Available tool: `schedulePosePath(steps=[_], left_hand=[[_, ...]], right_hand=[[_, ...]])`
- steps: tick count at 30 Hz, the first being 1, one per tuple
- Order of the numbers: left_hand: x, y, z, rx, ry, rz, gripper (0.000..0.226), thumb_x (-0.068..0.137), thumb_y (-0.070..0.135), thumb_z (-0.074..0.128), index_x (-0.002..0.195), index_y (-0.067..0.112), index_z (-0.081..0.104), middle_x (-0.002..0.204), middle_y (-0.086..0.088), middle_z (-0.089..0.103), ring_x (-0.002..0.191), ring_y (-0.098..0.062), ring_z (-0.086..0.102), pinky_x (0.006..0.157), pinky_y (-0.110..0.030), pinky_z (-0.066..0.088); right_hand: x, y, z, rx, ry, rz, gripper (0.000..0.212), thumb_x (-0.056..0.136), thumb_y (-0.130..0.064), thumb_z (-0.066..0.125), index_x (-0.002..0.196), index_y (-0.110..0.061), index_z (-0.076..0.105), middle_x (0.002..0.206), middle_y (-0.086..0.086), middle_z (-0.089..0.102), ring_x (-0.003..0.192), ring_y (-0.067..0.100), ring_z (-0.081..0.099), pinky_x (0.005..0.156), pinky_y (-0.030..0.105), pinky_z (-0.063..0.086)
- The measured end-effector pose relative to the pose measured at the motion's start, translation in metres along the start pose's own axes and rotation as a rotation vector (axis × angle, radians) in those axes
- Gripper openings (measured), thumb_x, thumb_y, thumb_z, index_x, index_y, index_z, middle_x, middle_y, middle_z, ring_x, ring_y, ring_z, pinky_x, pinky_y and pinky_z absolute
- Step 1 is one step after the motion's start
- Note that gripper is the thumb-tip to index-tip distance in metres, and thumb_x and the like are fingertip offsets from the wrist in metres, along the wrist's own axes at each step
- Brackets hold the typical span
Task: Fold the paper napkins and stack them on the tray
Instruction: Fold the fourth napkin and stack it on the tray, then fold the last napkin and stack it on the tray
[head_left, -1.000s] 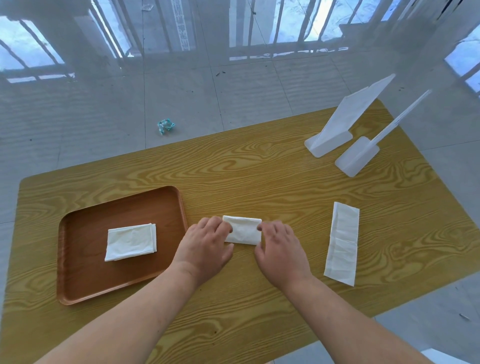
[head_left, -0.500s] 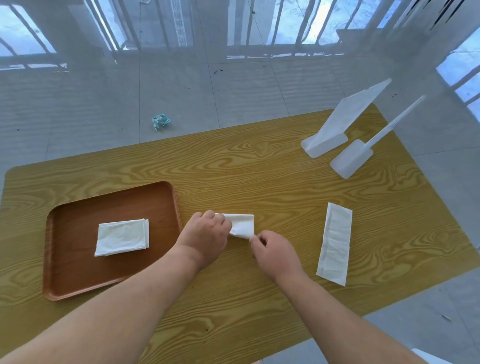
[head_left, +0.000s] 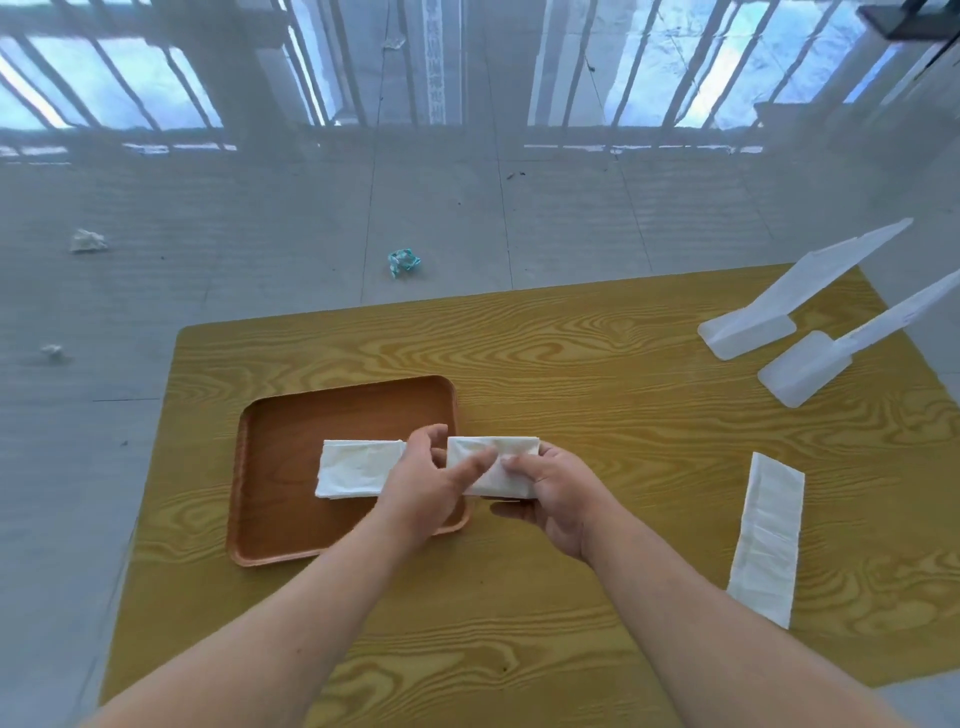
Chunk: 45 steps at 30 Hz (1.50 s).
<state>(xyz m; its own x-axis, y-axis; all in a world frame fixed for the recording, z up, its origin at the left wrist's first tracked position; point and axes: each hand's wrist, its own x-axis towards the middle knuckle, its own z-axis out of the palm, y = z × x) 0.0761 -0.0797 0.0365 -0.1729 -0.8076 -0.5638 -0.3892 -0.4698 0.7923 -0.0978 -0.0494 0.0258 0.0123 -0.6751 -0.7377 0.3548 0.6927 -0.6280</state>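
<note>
- Napkin in hand, a white folded paper rectangle (head_left: 493, 465), is held between both hands, lifted off the yellow wood-grain worktop (head_left: 597, 395) just at the right edge of the tray.
- Left hand (head_left: 423, 480) pinches its left end, the fingers (head_left: 470, 465) closed narrowly over the paper; right hand (head_left: 553, 491) grips the right end, thumb on top and the other fingers curled underneath.
- Done so far, as I judge it: one white folded paper napkin (head_left: 358, 467) already lies flat in the brown rounded-corner wooden tray (head_left: 270, 519), and the held one looks folded to about the same shape.
- Left to do: set the held napkin on top of the one in the tray, then fold and stack the long unfolded white napkin strip (head_left: 766, 538), which lies well apart on the right side of the worktop. That puts the job roughly halfway.
- Materials: the paper is thin, soft and faintly creased, with slightly uneven layered edges; it should flop if held by one end only.
- The tray is smooth, with a low raised rim and a reddish grain.
- Two translucent white plastic stands (head_left: 779, 322) sit at the far right corner, rigid and glossy.
- Crumpled scraps of paper (head_left: 402, 261) lie on the grey tiled floor beyond.
</note>
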Motion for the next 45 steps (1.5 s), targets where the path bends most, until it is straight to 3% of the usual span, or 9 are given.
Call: schedulePosePath(steps=[4,10,14,20,23,26,30,35,45], left_hand=[[0.004,-0.021,-0.047,-0.175,-0.066,-0.082,0.015,0.092,0.022,0.076,0.102,0.011,0.076,0.099,-0.013,0.079,0.096,-0.035,0.074,0.086,-0.048,0.06],[0.015,-0.057,-0.106,0.112,0.217,-0.001,0.039,0.096,0.046,0.063,0.082,0.011,0.071,0.069,-0.002,0.065,0.063,-0.018,0.054,0.061,-0.039,0.044],[0.023,-0.071,-0.13,0.346,0.312,0.06,0.039,0.092,0.055,0.061,0.071,0.023,0.066,0.06,0.006,0.065,0.054,-0.013,0.055,0.053,-0.041,0.044],[0.025,-0.079,-0.129,0.573,0.454,0.051,0.045,0.087,0.063,0.061,0.114,0.028,0.052,0.109,0.008,0.051,0.098,-0.015,0.053,0.077,-0.035,0.046],[0.016,-0.074,-0.11,0.751,0.426,0.233,0.051,0.088,0.056,0.061,0.126,0.024,0.047,0.121,0.003,0.047,0.111,-0.02,0.045,0.088,-0.037,0.045],[0.012,-0.065,-0.08,0.955,0.264,0.472,0.053,0.089,0.052,0.06,0.132,0.021,0.049,0.133,0.001,0.05,0.118,-0.023,0.048,0.094,-0.04,0.047],[0.017,-0.054,-0.027,1.132,-0.019,0.566,0.063,0.094,0.059,0.044,0.148,0.027,0.037,0.162,-0.001,0.031,0.146,-0.025,0.027,0.118,-0.046,0.027],[0.026,-0.044,0.04,1.302,-0.188,0.637,0.071,0.098,0.061,0.037,0.158,0.027,0.021,0.17,-0.004,0.011,0.153,-0.024,0.012,0.124,-0.046,0.008],[0.037,-0.029,0.122,1.353,-0.289,0.625,0.074,0.097,0.061,0.04,0.16,0.03,0.015,0.171,-0.001,0.004,0.154,-0.024,0.007,0.126,-0.046,0.007]], right_hand=[[0.01,0.003,0.051,-0.148,-0.045,-0.01,0.015,0.099,-0.01,0.06,0.109,-0.011,0.071,0.099,0.011,0.076,0.086,0.024,0.071,0.068,0.038,0.057],[0.032,0.005,0.098,-0.601,0.035,-0.034,0.017,0.096,-0.016,0.061,0.102,-0.007,0.074,0.082,0.01,0.066,0.057,0.02,0.058,0.045,0.028,0.048],[0.047,0.009,0.115,-0.764,0.058,-0.05,0.019,0.091,-0.017,0.059,0.095,-0.003,0.071,0.08,0.017,0.073,0.054,0.019,0.063,0.044,0.026,0.049],[0.046,0.016,0.109,-1.129,0.248,-0.2,0.029,0.086,-0.045,0.056,0.079,-0.018,0.062,0.073,-0.004,0.067,0.065,0.017,0.059,0.053,0.033,0.042],[0.031,0.022,0.076,-1.158,0.396,-0.344,0.027,0.088,-0.048,0.051,0.076,-0.025,0.053,0.075,-0.006,0.063,0.071,0.018,0.058,0.057,0.037,0.044],[0.016,0.031,0.015,-1.209,0.515,-0.423,0.021,0.093,-0.042,0.056,0.101,-0.023,0.059,0.102,-0.004,0.063,0.101,0.021,0.057,0.086,0.039,0.05],[-0.006,0.037,-0.07,-1.293,0.674,-0.338,0.054,0.095,-0.038,0.057,0.142,-0.015,0.045,0.142,0.009,0.054,0.138,0.029,0.042,0.118,0.045,0.031],[-0.034,0.037,-0.14,-1.305,0.746,-0.269,0.068,0.096,-0.037,0.058,0.155,-0.017,0.03,0.161,0.011,0.036,0.153,0.032,0.023,0.125,0.048,0.022],[-0.059,0.054,-0.199,-1.204,0.808,-0.046,0.075,0.097,-0.046,0.051,0.158,-0.016,0.018,0.167,0.019,0.021,0.154,0.039,0.017,0.126,0.05,0.018]])
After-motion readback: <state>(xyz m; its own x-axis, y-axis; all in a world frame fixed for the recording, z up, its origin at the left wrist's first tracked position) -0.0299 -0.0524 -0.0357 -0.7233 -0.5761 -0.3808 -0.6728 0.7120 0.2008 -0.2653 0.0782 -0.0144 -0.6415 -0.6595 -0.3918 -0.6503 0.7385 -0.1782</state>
